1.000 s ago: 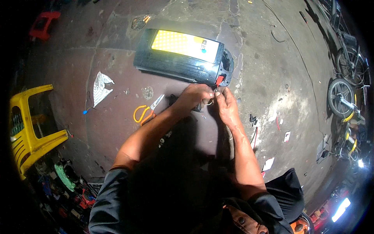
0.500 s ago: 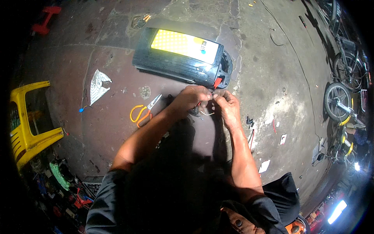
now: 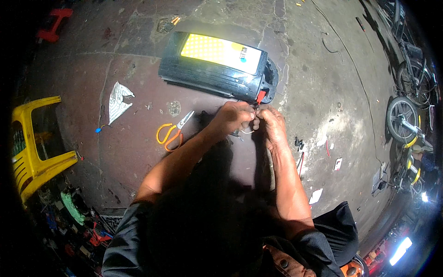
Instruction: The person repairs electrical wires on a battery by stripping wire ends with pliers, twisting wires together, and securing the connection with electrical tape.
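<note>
A long black battery case with a yellow and white label lies on the floor ahead of me. From its open right end sticks a red connector piece. Just below that end, my left hand and my right hand meet, fingertips pinched close together. They seem to grip a thin wire near the red piece, though the fingers hide most of it. A short white wire end shows beneath my left fingers. Orange-handled scissors lie slightly spread to the left of my left forearm.
At the left stands a yellow plastic stool; a crumpled white sheet lies nearer. Wire scraps and a small black connector are right of my right arm. A long cable crosses the floor before the wheels at far right.
Both hands stay together at the case's end, with the fingertips shifted slightly closer. The whole scene sits a little farther right in the picture.
</note>
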`<state>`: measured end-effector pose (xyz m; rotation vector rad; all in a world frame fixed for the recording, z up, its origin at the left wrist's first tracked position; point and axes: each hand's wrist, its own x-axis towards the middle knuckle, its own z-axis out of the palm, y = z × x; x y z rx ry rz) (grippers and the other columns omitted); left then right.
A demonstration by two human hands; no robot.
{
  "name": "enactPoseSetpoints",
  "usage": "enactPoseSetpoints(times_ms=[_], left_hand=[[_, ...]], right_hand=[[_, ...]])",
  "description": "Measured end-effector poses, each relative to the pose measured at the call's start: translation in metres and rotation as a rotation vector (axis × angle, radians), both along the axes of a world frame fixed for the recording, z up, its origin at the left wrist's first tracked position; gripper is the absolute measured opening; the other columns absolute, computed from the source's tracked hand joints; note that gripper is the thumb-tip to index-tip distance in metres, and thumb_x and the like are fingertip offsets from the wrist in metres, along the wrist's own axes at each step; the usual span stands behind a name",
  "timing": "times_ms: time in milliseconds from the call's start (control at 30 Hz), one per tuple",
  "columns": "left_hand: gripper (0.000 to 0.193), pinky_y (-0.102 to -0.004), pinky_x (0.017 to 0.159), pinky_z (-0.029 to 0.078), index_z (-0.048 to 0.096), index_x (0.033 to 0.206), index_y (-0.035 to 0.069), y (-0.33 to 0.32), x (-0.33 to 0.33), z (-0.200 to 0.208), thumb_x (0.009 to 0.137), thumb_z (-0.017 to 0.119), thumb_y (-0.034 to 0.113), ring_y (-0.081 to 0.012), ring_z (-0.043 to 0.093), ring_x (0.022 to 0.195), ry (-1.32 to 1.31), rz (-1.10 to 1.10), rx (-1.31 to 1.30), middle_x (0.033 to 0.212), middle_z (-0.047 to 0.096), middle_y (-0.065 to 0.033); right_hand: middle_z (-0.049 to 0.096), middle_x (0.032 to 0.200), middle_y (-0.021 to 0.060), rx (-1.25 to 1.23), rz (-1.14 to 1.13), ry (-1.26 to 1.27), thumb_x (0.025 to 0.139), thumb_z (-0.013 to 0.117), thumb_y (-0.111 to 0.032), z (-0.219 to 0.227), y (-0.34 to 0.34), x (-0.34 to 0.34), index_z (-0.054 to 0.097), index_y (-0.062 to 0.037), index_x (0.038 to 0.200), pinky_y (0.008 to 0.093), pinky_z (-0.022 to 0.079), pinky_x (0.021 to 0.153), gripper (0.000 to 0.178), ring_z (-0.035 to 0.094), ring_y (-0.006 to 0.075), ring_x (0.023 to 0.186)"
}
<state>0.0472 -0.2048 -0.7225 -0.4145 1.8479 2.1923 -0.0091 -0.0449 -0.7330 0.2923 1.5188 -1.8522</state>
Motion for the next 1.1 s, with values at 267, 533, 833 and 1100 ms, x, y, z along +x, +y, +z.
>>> enactPoseSetpoints(times_ms=[267, 533, 833, 1100], left_hand=[[0.023, -0.0300, 0.060, 0.047, 0.066, 0.087, -0.004, 0.001, 0.002, -0.004, 0.085, 0.059, 0.018, -0.0154, 0.059, 0.064, 0.004, -0.037, -0.098, 0.072, 0.063, -0.0093], [0.022, -0.0304, 0.058, 0.046, 0.063, 0.087, -0.003, 0.001, 0.005, -0.009, 0.086, 0.059, 0.018, -0.0139, 0.057, 0.063, 0.052, -0.037, 0.014, 0.068, 0.060, -0.0051], [0.018, -0.0285, 0.055, 0.045, 0.062, 0.086, -0.001, -0.003, 0.007, -0.005, 0.086, 0.059, 0.017, -0.0128, 0.054, 0.060, -0.125, 0.030, 0.222, 0.069, 0.057, -0.0057], [0.019, -0.0273, 0.055, 0.046, 0.062, 0.085, -0.001, 0.000, 0.007, -0.011, 0.088, 0.058, 0.017, -0.0125, 0.055, 0.063, -0.123, -0.001, 0.110, 0.070, 0.057, -0.0054]], right_hand=[[0.058, 0.076, -0.0006, 0.180, 0.009, 0.183, 0.083, 0.057, -0.012, -0.002, -0.006, 0.003, 0.062, -0.0017, 0.092, 0.0276, 0.043, 0.058, 0.015, 0.053, 0.0116, 0.066], [0.061, 0.076, 0.0144, 0.631, 0.191, 0.683, 0.079, 0.059, -0.014, -0.010, -0.004, 0.002, 0.058, -0.0007, 0.090, 0.0379, 0.047, 0.065, 0.017, 0.059, 0.0270, 0.068], [0.054, 0.070, 0.0056, 0.722, -0.019, 0.861, 0.081, 0.059, -0.010, -0.023, 0.017, -0.011, 0.056, -0.0011, 0.085, 0.0316, 0.044, 0.061, 0.010, 0.048, 0.0118, 0.067], [0.063, 0.082, 0.0030, 0.094, 0.135, 0.113, 0.089, 0.064, -0.014, 0.003, 0.009, -0.002, 0.063, -0.0020, 0.099, 0.0253, 0.049, 0.066, 0.016, 0.059, 0.0116, 0.073]])
